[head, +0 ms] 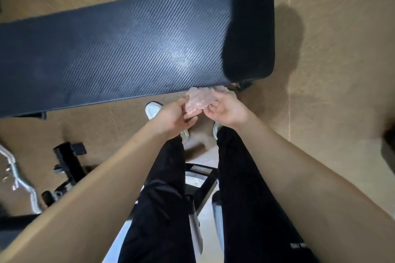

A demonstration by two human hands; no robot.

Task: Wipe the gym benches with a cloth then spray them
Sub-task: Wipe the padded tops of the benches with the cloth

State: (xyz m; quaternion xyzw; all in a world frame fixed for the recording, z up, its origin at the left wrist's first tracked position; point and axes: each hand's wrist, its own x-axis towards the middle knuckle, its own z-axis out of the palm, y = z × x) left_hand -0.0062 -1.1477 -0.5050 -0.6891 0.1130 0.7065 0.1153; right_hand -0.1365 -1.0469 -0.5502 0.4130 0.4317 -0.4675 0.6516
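**Cloth (197,101) bunched in both hands at the bench (119,49) edge**

The dark padded bench runs across the view from the left border to its rounded end on the right. Bare tan floor (333,53) lies beyond that end. A curl bar (20,179) and a black frame (66,162) crowd the lower left.

The pale cloth sits just below the bench's long near edge, between the hands. The left hand (174,116) pinches its left side with thumb and fingertips. The right hand (226,111) curls its fingers round the right side.

Black twill-textured bench (128,45) (pale-pink cloth (197,100))
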